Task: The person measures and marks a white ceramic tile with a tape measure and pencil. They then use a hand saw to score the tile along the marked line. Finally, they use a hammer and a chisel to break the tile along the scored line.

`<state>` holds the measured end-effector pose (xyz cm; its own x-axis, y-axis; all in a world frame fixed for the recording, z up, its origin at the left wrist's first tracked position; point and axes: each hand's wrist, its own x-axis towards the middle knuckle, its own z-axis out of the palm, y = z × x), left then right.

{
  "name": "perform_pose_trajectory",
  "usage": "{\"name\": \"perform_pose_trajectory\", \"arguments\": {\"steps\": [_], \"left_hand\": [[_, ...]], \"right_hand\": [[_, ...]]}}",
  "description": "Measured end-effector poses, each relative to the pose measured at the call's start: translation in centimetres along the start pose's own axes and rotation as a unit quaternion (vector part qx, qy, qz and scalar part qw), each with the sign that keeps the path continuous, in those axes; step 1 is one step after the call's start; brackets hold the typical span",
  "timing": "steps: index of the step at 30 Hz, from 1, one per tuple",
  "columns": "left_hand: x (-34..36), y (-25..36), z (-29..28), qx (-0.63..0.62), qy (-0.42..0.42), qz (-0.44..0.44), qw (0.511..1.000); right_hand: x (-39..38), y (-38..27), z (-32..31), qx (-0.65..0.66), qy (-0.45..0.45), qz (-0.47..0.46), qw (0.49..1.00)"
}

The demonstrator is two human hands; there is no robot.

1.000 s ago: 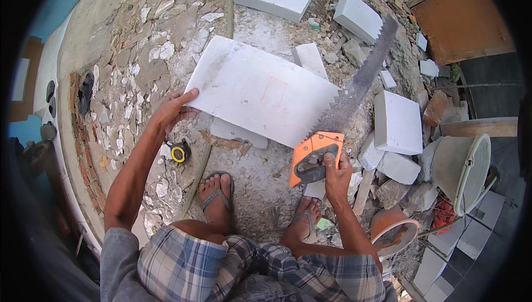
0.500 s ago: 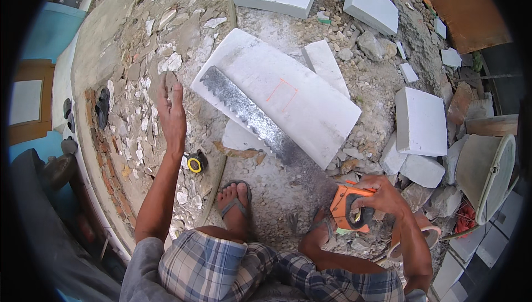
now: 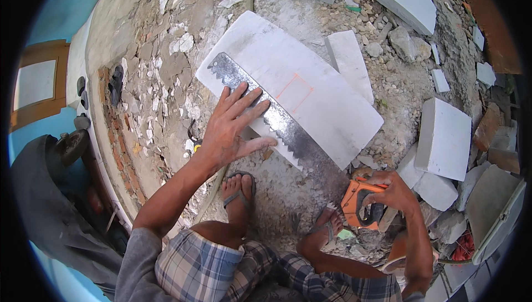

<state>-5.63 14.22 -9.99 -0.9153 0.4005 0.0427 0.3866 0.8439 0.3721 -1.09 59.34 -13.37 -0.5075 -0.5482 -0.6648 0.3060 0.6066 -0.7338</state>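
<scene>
A large white lightweight block [image 3: 338, 113] lies slantwise on the rubble, with a thin orange-red square outline drawn on its top. Across it stretches a handsaw [image 3: 282, 127], its long dusty blade laid flat on the block and its coarse teeth facing the near left edge. My right hand [image 3: 392, 192] is closed around the saw's orange and black handle, off the block's near right corner. Fingers spread, my left hand [image 3: 230, 124] lies over the block's near left edge, fingertips on the blade and thumb pointing right.
A narrow white offcut [image 3: 352, 66] sits behind the block. More white blocks [image 3: 449, 138] lie at the right and far side among broken stone. Left of my sandalled feet [image 3: 239, 194], a yellow and black tape measure [image 3: 197, 145] is mostly hidden by my left forearm.
My left hand has come right and down from the air beside the block onto the blade and block edge. My right hand keeps its hold on the saw. The view has shifted slightly.
</scene>
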Motion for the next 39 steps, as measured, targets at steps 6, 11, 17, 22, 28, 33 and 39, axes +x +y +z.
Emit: {"name": "perform_pose_trajectory", "arguments": {"steps": [6, 11, 17, 22, 28, 33, 39], "left_hand": [[0.8, 0.2, 0.2, 0.001, -0.006, -0.019, 1.0], [0.1, 0.5, 0.4, 0.011, 0.002, -0.04, 0.999], [0.2, 0.5, 0.9, -0.004, 0.021, -0.041, 0.999], [0.1, 0.6, 0.8, 0.002, 0.022, -0.048, 0.999], [0.0, 0.6, 0.9, 0.003, 0.025, -0.036, 0.999], [0.1, 0.5, 0.9, -0.001, 0.034, -0.031, 0.999], [0.4, 0.5, 0.9, -0.01, 0.039, -0.029, 0.999]], "right_hand": [[0.5, -0.4, -1.5, 0.018, -0.02, 0.003, 1.0], [1.1, -0.2, -1.7, 0.061, -0.016, -0.004, 0.998], [1.1, -0.6, -2.0, 0.046, -0.021, -0.002, 0.999], [0.9, -0.7, -1.7, 0.063, 0.019, 0.003, 0.998], [-1.5, -1.8, -2.6, 0.057, 0.241, -0.002, 0.969], [0.2, -10.8, -2.6, 0.019, 0.382, -0.101, 0.919], [9.9, -13.7, 2.5, -0.154, 0.328, -0.264, 0.894]]}}
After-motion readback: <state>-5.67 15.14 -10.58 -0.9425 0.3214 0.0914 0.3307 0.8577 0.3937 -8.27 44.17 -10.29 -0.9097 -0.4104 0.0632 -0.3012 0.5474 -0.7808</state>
